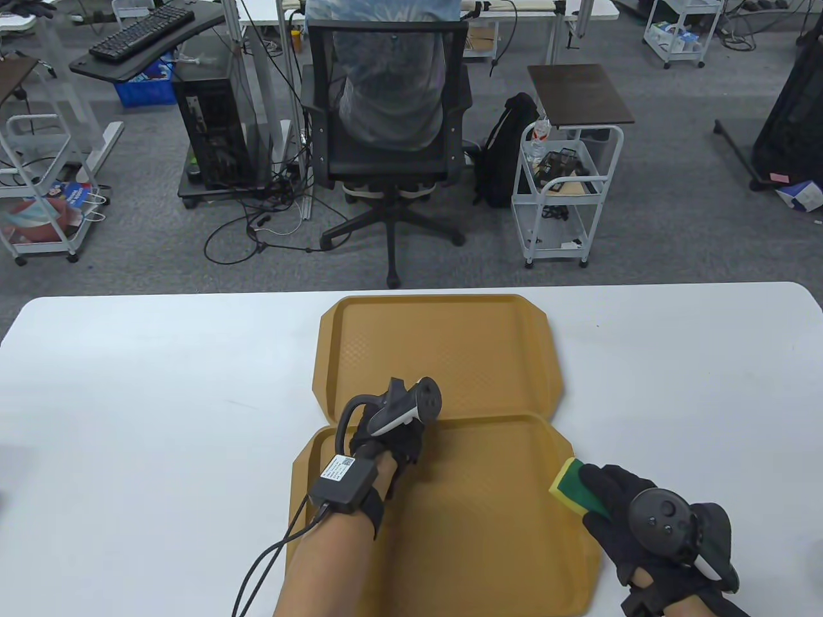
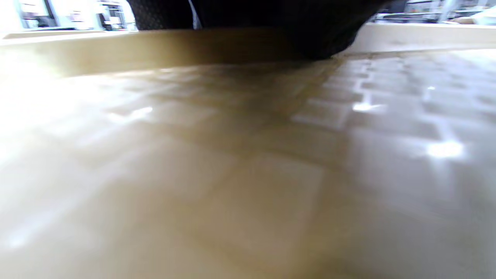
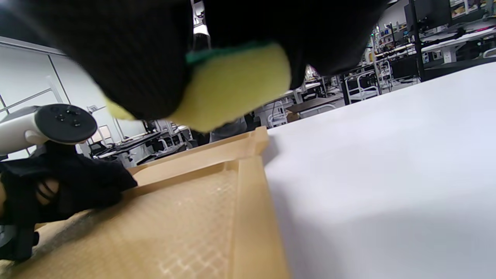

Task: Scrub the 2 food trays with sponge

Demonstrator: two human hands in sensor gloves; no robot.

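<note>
Nearest, the right hand (image 1: pixel 643 514) grips the sponge (image 1: pixel 574 486) over the near tray's (image 1: pixel 488 546) right rim, the left hand (image 1: pixel 386 437) presses its far edge with fingers hidden, and steady overlapping strokes should serve best.

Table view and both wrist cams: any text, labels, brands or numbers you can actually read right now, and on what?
Nothing readable in any view.
White label on the black box strapped to the left forearm: small print and a code square, too small to read.
Blue package on the floor cart at far left: printing too small to read.
Trays, sponge, trackers: no markings visible.
Left wrist view: blurred, no text.
</note>
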